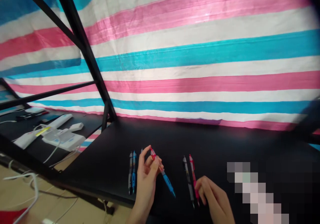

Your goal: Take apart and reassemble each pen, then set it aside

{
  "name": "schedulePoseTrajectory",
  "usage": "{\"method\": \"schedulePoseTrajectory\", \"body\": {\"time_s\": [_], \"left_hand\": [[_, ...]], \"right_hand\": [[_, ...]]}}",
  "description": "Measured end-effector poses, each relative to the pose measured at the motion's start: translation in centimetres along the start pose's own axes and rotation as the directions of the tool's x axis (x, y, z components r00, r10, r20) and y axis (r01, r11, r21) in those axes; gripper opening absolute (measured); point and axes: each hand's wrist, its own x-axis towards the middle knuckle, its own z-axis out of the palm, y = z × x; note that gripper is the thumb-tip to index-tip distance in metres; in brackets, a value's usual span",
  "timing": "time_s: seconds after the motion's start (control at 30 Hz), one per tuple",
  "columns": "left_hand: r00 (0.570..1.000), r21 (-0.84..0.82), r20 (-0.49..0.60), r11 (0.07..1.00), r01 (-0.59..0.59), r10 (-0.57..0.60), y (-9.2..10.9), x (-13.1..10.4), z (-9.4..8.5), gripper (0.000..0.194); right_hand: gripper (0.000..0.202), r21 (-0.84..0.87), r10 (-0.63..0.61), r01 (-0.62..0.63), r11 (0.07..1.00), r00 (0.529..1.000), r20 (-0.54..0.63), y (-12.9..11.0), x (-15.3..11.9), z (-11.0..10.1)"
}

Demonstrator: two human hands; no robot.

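Note:
My left hand (147,177) is raised over the black tabletop, thumb and fingers closed on a click pen (167,181) with a red top and a blue grip. It tilts with the blue end down to the right. Left of that hand lie a black pen (130,172) and a blue pen (134,172), side by side. The tip of another pen (142,149) peeks out behind my fingers. My right hand (212,197) is low, its curled fingers pinching the lower part of a pink-red pen (192,167). A black-grey pen (188,177) lies just left of it.
A black table (160,130) spreads below my hands, with a striped plastic sheet (200,61) behind it. A black metal frame post (92,61) rises at the left. Beyond it, white power strips (62,140) and cables lie on another table. A pixelated patch covers the lower right.

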Motion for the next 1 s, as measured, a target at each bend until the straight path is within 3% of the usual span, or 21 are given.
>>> {"method": "schedulePoseTrajectory", "body": {"time_s": [0.23, 0.63, 0.87, 1.0], "left_hand": [[0.996, 0.044, 0.085, 0.999, -0.031, 0.027, -0.1, 0.1, -0.3, 0.048], [0.998, 0.108, 0.059, 0.993, -0.04, 0.034, 0.3, 0.5, 0.0, 0.048], [0.989, 0.282, 0.063, 0.949, -0.144, 0.131, 3.0, 2.3, -1.7, 0.042], [0.987, 0.343, 0.108, 0.927, -0.151, 0.121, 5.1, 3.7, -2.4, 0.046]], "right_hand": [[0.054, -0.07, -0.004, 0.004, 0.998, 1.0, -0.001, -0.2, 0.0, -0.2], [0.052, -0.142, -0.004, 0.005, 0.99, 1.0, 0.009, -0.5, 0.0, -0.3], [0.054, -0.128, -0.007, 0.008, 0.992, 1.0, 0.012, -1.0, 0.0, -0.2], [0.056, -0.123, -0.013, 0.012, 0.992, 1.0, -0.006, -1.5, 0.0, 0.0]]}}
